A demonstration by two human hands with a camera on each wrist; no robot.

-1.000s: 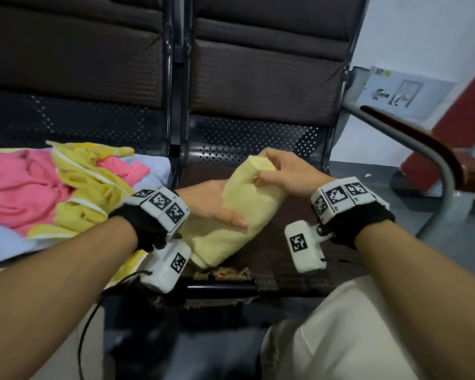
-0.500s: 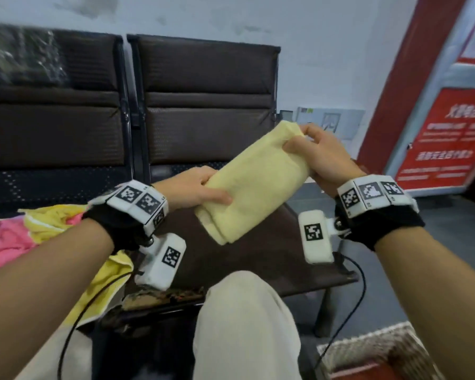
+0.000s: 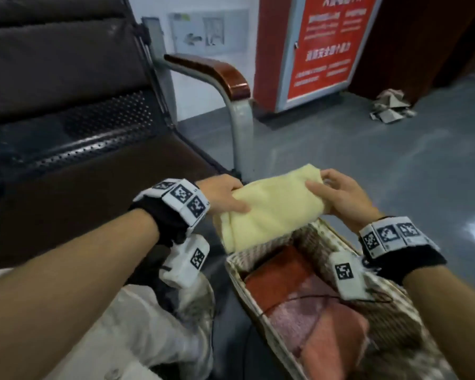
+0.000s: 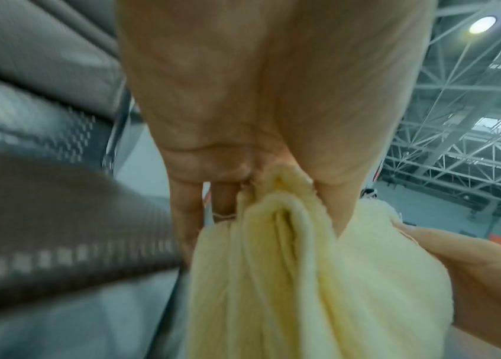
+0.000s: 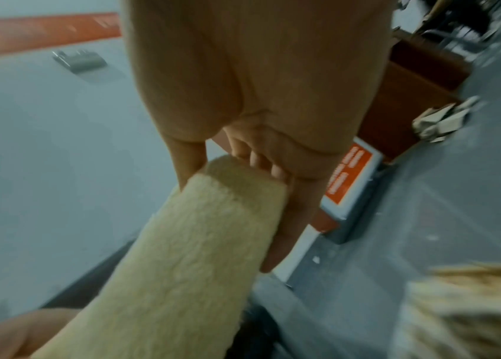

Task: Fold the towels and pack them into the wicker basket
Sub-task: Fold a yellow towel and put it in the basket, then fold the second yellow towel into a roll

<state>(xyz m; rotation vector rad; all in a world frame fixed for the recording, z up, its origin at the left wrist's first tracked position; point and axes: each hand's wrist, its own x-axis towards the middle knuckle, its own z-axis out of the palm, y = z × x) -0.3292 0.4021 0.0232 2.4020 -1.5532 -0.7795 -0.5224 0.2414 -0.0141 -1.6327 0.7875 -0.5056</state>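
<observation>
1. Centre of the head view: the folded yellow towel (image 3: 269,207) hangs in the air, just above the far end of the wicker basket (image 3: 261,303), which sits lower right of the frame.
2. The left hand (image 3: 222,197) pinches the towel's near-left end, thumb on top and fingers under; the left wrist view shows the layered edges bunched between thumb and fingers (image 4: 190,213).
3. The right hand (image 3: 337,198) clamps the far-right end, fingers curled round the fold, as the right wrist view confirms.
4. Inside the basket already: a red towel (image 3: 280,278) and pink towels (image 3: 313,325), so the open room looks to be at the far end.
5. Risk one: the towel sags at its lower-left corner; a loose pinch could let the layers fan open on the way down.
6. Risk two: the sagging corner could catch the basket's rim and unroll the fold.
7. Risk three: a dark cable (image 3: 294,303) lies across the packed towels and might get trapped under the new one.
</observation>
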